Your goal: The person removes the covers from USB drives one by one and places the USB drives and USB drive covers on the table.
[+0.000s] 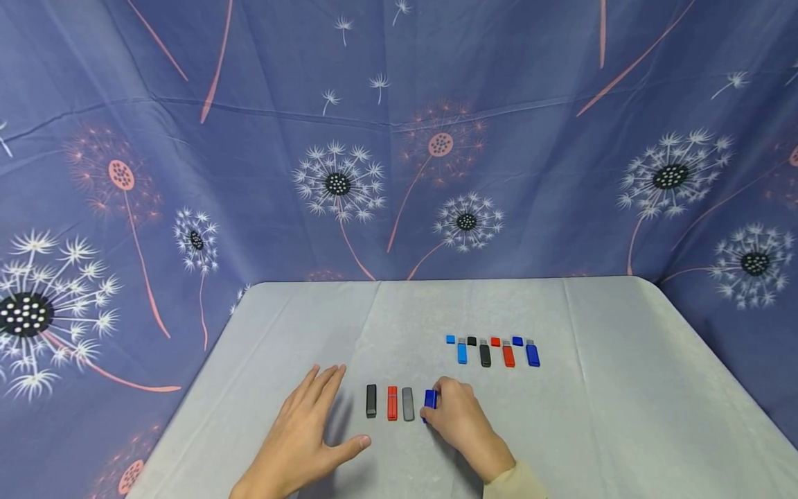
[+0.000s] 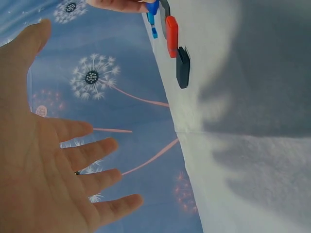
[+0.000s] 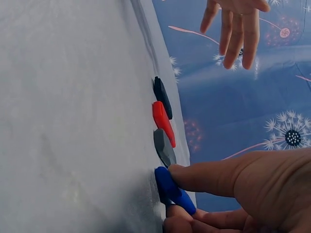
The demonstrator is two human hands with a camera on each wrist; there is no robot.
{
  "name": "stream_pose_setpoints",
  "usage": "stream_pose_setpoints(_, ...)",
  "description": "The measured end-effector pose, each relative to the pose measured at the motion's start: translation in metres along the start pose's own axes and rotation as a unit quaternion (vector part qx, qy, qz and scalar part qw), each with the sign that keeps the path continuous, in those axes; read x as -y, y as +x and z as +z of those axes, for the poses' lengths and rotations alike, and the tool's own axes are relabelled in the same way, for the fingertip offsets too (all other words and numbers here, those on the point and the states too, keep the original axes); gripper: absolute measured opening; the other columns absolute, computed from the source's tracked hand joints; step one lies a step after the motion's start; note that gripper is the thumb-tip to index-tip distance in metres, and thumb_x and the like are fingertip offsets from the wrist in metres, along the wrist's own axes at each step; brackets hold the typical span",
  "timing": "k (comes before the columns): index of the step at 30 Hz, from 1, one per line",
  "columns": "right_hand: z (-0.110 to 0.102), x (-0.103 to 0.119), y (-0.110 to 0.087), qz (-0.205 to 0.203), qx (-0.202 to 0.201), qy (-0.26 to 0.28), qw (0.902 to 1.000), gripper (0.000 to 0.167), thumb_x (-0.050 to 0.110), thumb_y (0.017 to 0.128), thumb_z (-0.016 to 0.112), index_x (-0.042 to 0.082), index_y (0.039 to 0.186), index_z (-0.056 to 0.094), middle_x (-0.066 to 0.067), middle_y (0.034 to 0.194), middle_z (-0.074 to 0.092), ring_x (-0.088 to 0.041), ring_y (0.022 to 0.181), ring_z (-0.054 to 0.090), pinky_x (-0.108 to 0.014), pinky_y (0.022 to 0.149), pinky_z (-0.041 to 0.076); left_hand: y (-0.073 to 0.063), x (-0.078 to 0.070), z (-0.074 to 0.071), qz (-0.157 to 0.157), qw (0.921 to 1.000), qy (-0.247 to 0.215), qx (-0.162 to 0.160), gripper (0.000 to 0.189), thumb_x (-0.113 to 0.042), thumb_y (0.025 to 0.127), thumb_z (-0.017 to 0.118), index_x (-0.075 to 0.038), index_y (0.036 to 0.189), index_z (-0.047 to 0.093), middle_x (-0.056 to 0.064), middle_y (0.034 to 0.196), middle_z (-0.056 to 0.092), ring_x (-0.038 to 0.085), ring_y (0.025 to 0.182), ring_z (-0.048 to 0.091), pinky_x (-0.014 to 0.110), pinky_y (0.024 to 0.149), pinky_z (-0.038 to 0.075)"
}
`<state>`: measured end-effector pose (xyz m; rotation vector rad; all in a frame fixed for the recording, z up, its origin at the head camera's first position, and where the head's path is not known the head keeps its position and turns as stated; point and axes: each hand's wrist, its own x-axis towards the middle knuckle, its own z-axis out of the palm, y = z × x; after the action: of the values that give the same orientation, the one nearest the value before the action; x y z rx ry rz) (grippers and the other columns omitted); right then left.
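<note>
In the head view my right hand (image 1: 459, 416) pinches a dark blue USB stick (image 1: 430, 398) between thumb and fingers, low over the table. The right wrist view shows the thumb on one side of this blue stick (image 3: 170, 184) and fingertips on the other. Left of it lie a grey USB stick (image 1: 408, 404), a red one (image 1: 392, 403) and a black one (image 1: 371, 400), side by side in a row. My left hand (image 1: 305, 426) hovers left of the black stick, fingers spread and holding nothing; its palm fills the left side of the left wrist view.
Farther back on the grey-white table (image 1: 324, 326) stands a row of uncapped USB sticks: light blue (image 1: 462, 352), black (image 1: 485, 355), red (image 1: 508, 355) and blue (image 1: 533, 355). Small matching caps, such as the red cap (image 1: 495, 342), lie beside their plugs. A dandelion-patterned cloth (image 1: 386, 187) hangs behind the table.
</note>
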<state>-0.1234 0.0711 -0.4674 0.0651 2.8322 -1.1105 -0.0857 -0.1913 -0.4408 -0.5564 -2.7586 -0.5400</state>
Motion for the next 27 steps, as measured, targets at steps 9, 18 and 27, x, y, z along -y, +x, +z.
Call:
stream_pose_setpoints(9,-0.001,0.000,0.000,0.007,0.004,0.029,0.9996,0.031,0.009,0.080,0.088,-0.007,0.099,0.069,-0.004,0.070,0.061,-0.014,0.063,0.056,-0.026,0.054,0.047,0.004,-0.004,-0.001,-0.005,0.9999,0.005,0.015,0.105,-0.072,0.077,0.077,-0.014,0.158,0.042,0.007,0.155,0.051,0.042,0.149,0.039,0.063,0.112,0.040)
stream_pose_setpoints(18,-0.008,-0.006,-0.003,-0.010,0.020,0.061,0.9979,0.018,0.005,0.082,0.084,0.002,0.079,0.066,0.001,0.061,0.055,-0.010,0.053,0.050,-0.025,0.048,0.039,0.007,-0.012,-0.002,0.010,0.9998,0.003,0.017,0.103,-0.075,0.082,0.070,-0.009,0.157,0.043,0.006,0.158,0.049,0.037,0.152,0.036,0.060,0.114,0.039)
stream_pose_setpoints(27,-0.026,-0.009,-0.010,-0.019,0.046,0.069,0.9964,0.011,0.000,0.081,0.083,0.001,0.081,0.072,0.000,0.065,0.060,-0.011,0.057,0.055,-0.026,0.051,0.045,0.016,-0.023,-0.003,0.001,0.9995,-0.017,0.028,0.093,-0.072,0.089,0.064,-0.010,0.156,0.046,0.006,0.158,0.049,0.035,0.151,0.037,0.060,0.116,0.038)
